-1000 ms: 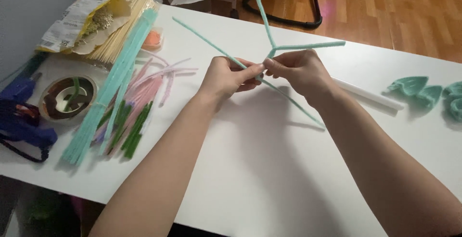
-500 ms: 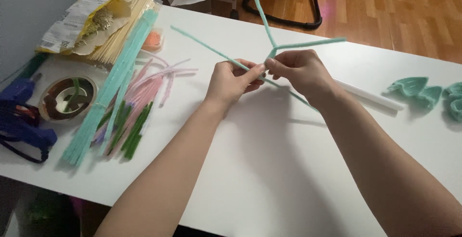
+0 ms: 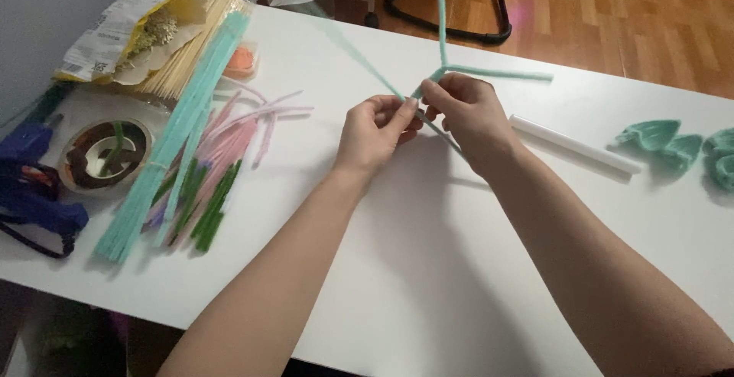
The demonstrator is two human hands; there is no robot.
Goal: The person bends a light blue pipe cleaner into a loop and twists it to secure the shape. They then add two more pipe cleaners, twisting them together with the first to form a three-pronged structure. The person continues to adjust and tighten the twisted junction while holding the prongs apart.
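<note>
Left hand [image 3: 376, 132] and right hand [image 3: 466, 113] pinching teal pipe cleaners [image 3: 489, 73] together above the white table [image 3: 397, 270]; three ends fanning out, a fourth blurred. Farther right, one white tube [image 3: 573, 144]. Left, bundled stems [image 3: 180, 128], uncountable.

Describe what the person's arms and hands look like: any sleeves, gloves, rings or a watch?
Both forearms are bare as far up as the picture shows; no sleeve edge is in view. The left hand and right hand wear no gloves. No ring, watch or bracelet shows on fingers or wrists. Fingernails look short and unpainted, though they are small in this view.
</note>
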